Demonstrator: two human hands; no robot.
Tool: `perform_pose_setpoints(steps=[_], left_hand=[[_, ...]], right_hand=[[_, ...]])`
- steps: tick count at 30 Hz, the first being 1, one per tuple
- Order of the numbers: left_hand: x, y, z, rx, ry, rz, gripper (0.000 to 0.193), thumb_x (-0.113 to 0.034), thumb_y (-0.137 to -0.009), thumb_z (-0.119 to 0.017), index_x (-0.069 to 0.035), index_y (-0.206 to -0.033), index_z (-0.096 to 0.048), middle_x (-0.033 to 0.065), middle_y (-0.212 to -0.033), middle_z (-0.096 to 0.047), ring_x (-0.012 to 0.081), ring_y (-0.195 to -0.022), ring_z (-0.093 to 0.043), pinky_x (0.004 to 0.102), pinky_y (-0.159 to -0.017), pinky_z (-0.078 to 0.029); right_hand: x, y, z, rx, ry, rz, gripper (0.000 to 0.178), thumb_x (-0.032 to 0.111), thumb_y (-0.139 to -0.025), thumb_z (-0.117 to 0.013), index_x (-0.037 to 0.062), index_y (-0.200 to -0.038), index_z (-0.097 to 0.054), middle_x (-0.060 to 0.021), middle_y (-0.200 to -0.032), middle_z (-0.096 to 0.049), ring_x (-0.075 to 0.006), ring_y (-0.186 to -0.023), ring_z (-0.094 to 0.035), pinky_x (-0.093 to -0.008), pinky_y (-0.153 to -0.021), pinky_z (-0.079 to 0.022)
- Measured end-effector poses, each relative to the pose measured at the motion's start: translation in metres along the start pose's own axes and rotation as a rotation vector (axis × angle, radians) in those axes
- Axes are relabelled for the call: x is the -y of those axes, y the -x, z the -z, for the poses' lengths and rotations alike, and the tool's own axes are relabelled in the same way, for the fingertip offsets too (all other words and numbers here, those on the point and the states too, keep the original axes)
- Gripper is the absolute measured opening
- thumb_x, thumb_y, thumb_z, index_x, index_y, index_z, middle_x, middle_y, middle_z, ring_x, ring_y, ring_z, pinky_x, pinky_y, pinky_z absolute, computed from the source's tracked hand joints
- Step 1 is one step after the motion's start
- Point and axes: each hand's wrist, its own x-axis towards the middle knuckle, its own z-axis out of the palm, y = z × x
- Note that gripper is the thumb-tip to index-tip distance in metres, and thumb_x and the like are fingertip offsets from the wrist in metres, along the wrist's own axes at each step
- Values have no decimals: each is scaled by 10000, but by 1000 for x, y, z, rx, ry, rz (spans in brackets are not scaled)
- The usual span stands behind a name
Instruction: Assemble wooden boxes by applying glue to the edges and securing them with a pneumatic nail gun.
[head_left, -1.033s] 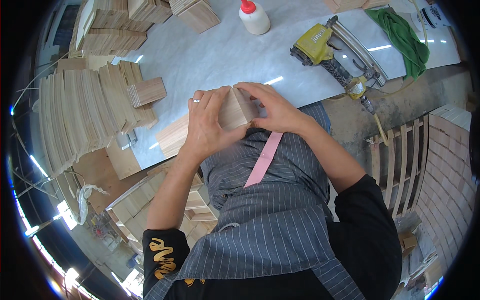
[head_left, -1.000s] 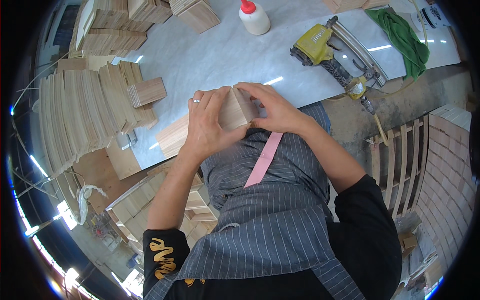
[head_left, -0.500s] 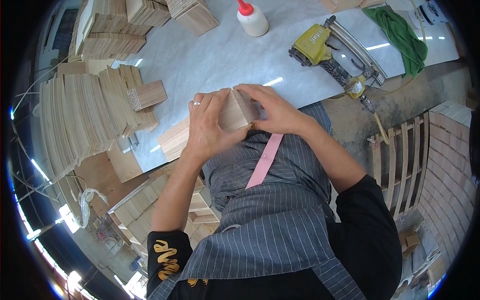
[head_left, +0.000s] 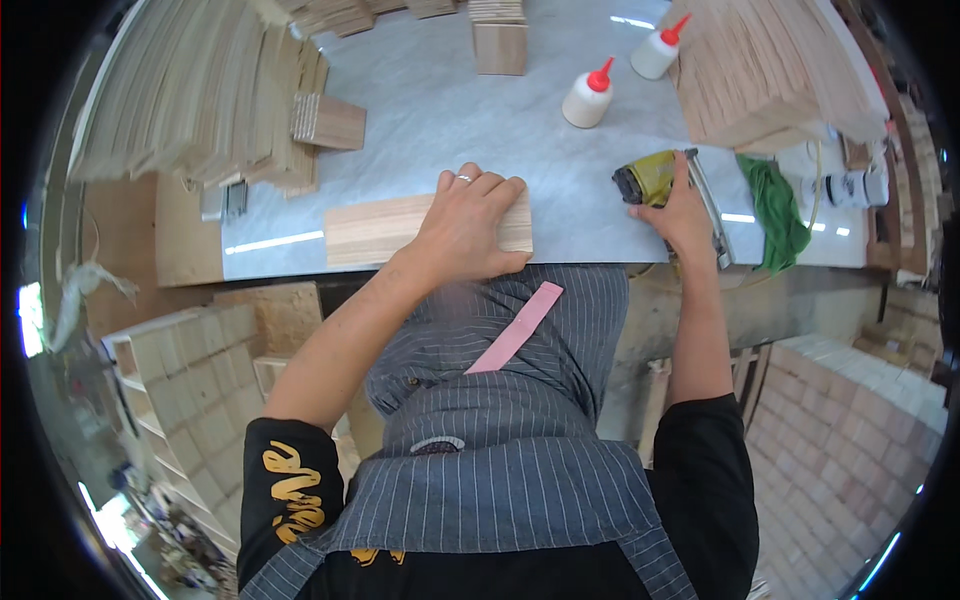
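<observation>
My left hand (head_left: 468, 225) is closed over the right part of a pale wooden board (head_left: 375, 230) at the table's near edge. Its fingers reach the far side and the thumb lies along the near side. The hand hides whether a second piece is under it. To the right, my right hand (head_left: 685, 222) is wrapped round the handle of a yellow nail gun (head_left: 655, 172) lying on the table. Its index finger points forward along the tool and the thumb is on the left side. The palm covers most of the handle.
Tall stacks of thin boards (head_left: 190, 100) stand at left, more boards (head_left: 745, 75) at back right. A small wooden block (head_left: 335, 122) is beside the left stack. Two white glue bottles (head_left: 586, 102) (head_left: 653, 57) have red nozzles. A green cloth (head_left: 772, 215) lies right of the nail gun.
My right hand has left the wooden piece held in both hands and moved right onto the nail gun. My left hand now presses the wood at the table edge. The view has turned.
</observation>
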Motion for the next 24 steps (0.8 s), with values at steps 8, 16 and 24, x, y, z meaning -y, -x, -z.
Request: perform_pose_setpoints(steps=[8,16,24], left_hand=[[3,0,-5,-13,13,8,702,-357,-602,-788,-59,-1219,-636,119,-1082,-660,303,-1086,-541,416,-932,-387],[9,9,-13,-41,5,21,669,-392,-612,-790,-59,-1177,-657,112,-1061,-659,298,-1088,-541,411,-933,-383],[7,4,-12,-23,-1,-2,666,-395,-605,-800,-48,-1158,-666,118,-1052,-661,299,-1090,-545,407,-941,-375]], right_hand=[[-46,-29,-20,-61,-123,132,1112,221,-673,-837,61,-1568,-196,-370,-1276,-569,-507,-1173,-584,-489,-987,-496],[93,49,101,207,-290,74,349,245,-757,-883,12,-973,-739,-15,-724,-679,-89,-545,-581,-270,-527,-474],[142,77,120,154,-127,449,444,271,-718,-899,-21,-1013,-742,-168,-922,-764,-266,-888,-761,-370,-774,-577]])
